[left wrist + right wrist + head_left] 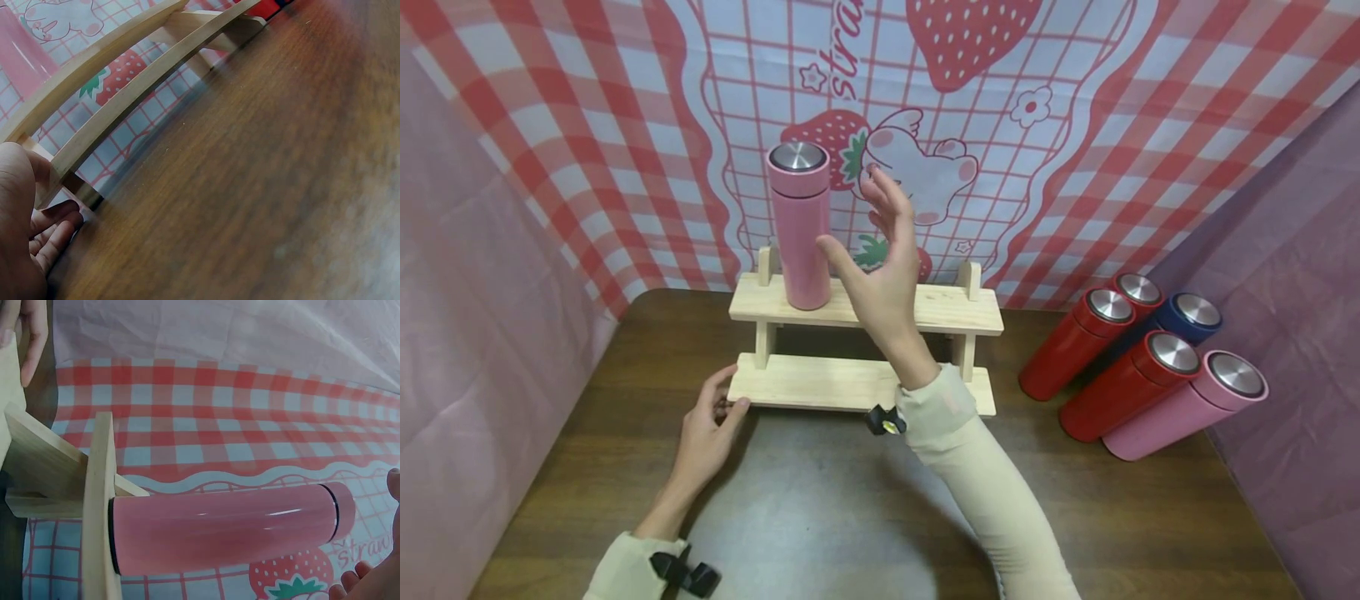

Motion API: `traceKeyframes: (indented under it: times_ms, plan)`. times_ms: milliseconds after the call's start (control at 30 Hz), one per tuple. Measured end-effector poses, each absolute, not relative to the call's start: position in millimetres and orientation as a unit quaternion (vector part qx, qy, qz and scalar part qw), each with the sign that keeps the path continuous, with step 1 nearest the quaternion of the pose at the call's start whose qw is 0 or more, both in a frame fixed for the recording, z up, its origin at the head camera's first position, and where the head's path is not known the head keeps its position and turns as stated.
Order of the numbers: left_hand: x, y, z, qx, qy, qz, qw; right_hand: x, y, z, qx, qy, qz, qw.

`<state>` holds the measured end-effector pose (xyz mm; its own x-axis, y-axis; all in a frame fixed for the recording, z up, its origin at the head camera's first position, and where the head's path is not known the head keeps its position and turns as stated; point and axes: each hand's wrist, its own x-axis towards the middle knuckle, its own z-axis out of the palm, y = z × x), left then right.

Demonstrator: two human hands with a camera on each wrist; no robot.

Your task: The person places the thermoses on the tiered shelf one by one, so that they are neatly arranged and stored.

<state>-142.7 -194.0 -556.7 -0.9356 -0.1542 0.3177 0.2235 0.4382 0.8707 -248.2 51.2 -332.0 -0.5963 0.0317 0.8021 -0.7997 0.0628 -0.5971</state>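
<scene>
A pink thermos [803, 225] with a silver-topped lid stands upright on the upper tier of a two-tier wooden rack [861, 383], toward its left end. My right hand [883, 267] is raised just right of the thermos, thumb and fingers spread; its thumb tip overlaps the bottle's edge in the head view. In the right wrist view, a gap shows between that hand [375, 575] and the thermos [225, 531]. Low down, my left hand [711, 425] grips the left end of the lower tier, thumb at the front corner and fingers curled beneath [56, 234].
To the right on the brown table [820, 500] stands a group of thermoses: several red ones [1138, 383], a blue one [1191, 317] and a pink one [1187, 404]. A strawberry-print cloth [1045, 167] hangs behind the rack, with pinkish cloth [497, 292] at both sides.
</scene>
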Motion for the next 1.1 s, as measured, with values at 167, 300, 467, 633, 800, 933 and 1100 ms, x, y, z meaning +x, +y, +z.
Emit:
traceKeyframes:
  times_ms: [167, 300, 467, 633, 800, 933, 1100]
  plan:
    - [-153.7, -205.0, -583.1, -0.03, -0.83, -0.529, 0.174, -232.9, 64.5, -346.0, 0.277, -0.639, 0.633, 0.339]
    - [-158.2, -210.5, -594.4, -0.028, -0.831, -0.529, 0.17, -224.7, 77.1, -352.8, 0.268, -0.632, 0.641, 0.342]
    - [-156.0, -209.3, -591.4, -0.027, -0.835, -0.524, 0.167, -216.7, 98.4, -355.9, 0.267, -0.627, 0.64, 0.354]
    - [-146.9, -199.7, -567.4, -0.025, -0.834, -0.523, 0.172, -211.2, 125.7, -358.2, 0.264, -0.622, 0.634, 0.377]
    - [-139.0, -190.9, -545.7, -0.022, -0.831, -0.529, 0.173, -206.5, 152.4, -363.0, 0.253, -0.628, 0.62, 0.396]
    - [-139.0, -190.1, -546.4, -0.015, -0.832, -0.526, 0.174, -200.4, 170.4, -366.1, 0.236, -0.634, 0.62, 0.398]
    - [-139.5, -191.6, -549.4, -0.018, -0.83, -0.53, 0.173, -192.4, 189.4, -367.5, 0.219, -0.638, 0.621, 0.399]
